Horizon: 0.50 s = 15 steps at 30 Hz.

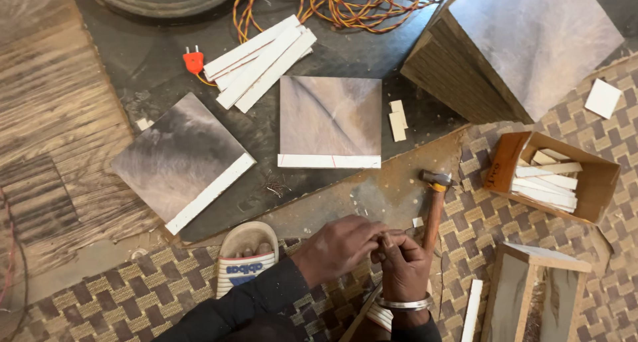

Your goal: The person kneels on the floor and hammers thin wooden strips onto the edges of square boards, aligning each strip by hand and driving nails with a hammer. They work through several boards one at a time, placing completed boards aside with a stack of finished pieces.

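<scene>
Far left of the hands, a grey laminated square panel with a white edge strip [178,157] lies on the dark floor. Nearer, just left of them, a white slipper with a printed strap [244,257] sits on the brown woven mat [133,295]. Up and left lie a bundle of white strips [260,61] and an orange two-pin plug [193,61]. Straight above the hands lies a second grey square panel [330,121]. The left hand [339,246] and right hand [402,267] meet, fingertips pinched together on something too small to make out; a thin wooden stick [362,311] slants below them, partly hidden. Just right stands a wooden-handled hammer [435,206]. Further right, an open brown cardboard box [508,157] holds white strip offcuts [548,180]; its printed side is unclear.
</scene>
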Motion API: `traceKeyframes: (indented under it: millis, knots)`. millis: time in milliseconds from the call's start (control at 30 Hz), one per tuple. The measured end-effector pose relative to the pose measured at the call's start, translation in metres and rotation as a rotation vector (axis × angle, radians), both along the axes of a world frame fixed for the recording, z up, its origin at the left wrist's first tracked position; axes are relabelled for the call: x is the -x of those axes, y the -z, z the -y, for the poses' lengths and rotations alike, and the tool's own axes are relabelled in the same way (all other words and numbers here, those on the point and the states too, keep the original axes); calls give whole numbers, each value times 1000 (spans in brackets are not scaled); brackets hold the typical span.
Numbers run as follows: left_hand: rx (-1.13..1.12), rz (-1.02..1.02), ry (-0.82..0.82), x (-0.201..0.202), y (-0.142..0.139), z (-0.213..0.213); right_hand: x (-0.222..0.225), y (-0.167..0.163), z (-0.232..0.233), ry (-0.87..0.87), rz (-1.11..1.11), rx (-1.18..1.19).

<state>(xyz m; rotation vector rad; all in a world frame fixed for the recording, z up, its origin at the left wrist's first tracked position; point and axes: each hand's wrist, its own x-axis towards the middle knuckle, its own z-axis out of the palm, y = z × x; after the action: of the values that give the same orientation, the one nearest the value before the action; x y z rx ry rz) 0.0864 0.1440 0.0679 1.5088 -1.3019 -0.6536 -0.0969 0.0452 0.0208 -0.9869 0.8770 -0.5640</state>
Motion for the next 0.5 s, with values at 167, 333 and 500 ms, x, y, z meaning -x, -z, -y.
traceKeyframes:
  millis: [167, 333, 500]
  knots:
    - [-26, 14, -38, 12, 15, 0, -1, 1, 0, -7, -169, 137]
    - [-242, -93, -180, -1, 35, -1, 5, -13, 16, 65, -386, 376]
    - [-244, -157, -388, -30, 42, -11, 34, -17, 37, -2, -853, 843]
